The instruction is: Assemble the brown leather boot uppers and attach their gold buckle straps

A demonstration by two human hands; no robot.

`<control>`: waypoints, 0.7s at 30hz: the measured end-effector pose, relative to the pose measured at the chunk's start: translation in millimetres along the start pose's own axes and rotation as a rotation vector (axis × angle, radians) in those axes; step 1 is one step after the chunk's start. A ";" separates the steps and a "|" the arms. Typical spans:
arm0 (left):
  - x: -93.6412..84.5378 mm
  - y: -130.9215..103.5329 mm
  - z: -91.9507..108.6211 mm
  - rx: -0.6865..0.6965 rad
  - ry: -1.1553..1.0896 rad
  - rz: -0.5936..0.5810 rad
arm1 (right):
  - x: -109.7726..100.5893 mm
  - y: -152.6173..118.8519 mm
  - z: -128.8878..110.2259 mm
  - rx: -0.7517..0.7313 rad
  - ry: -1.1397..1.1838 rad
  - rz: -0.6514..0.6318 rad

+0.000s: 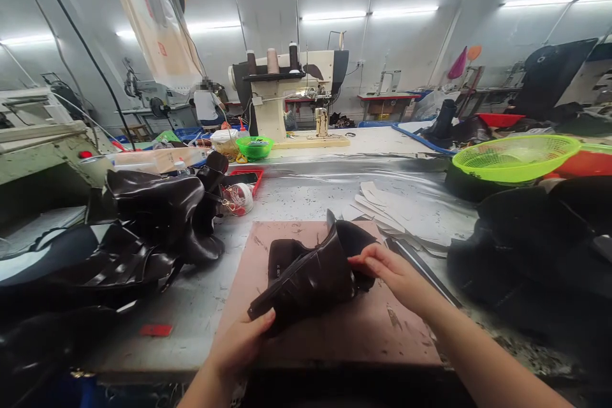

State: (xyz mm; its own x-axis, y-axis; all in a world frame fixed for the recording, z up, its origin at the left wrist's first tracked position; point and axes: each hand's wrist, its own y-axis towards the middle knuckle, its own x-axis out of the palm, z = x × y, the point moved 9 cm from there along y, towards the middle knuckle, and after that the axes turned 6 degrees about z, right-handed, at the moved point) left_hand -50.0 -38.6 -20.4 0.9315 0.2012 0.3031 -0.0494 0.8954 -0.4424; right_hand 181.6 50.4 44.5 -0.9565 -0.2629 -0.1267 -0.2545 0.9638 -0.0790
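A dark brown, shiny leather boot shaft [310, 277], curled into a loose tube, lies tilted over a pinkish board [243, 268] in front of me. My left hand [246, 335] grips its lower left edge, thumb on top and the other fingers hidden beneath. At the right side of the piece, my right hand [382, 268] pinches near the edge with thumb and forefinger. Small pale marks show on the inner lining at the left. Whether a small thing sits between the right fingertips cannot be made out.
Glossy dark leather pieces [157, 204] are heaped at left, more dark pieces [516, 268] at right. Pale cut strips [396, 210] lie behind the board. A sewing machine [287, 76], green basket [254, 148], yellow-green basket [516, 156] and red tag [156, 330] surround the work. Another person [206, 105] sits far back.
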 end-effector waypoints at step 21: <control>-3.4 9.5 1.9 -0.008 -0.190 0.019 | 42.5 -7.6 -27.5 -0.466 -0.338 -0.355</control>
State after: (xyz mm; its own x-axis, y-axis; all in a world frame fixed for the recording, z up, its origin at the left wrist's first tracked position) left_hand -54.4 -30.0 -24.1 0.8455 0.2902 0.4483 -0.0627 0.8876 -0.4563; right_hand 139.0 33.1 66.9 -0.7258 -0.4930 -0.4798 -0.6523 0.7147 0.2523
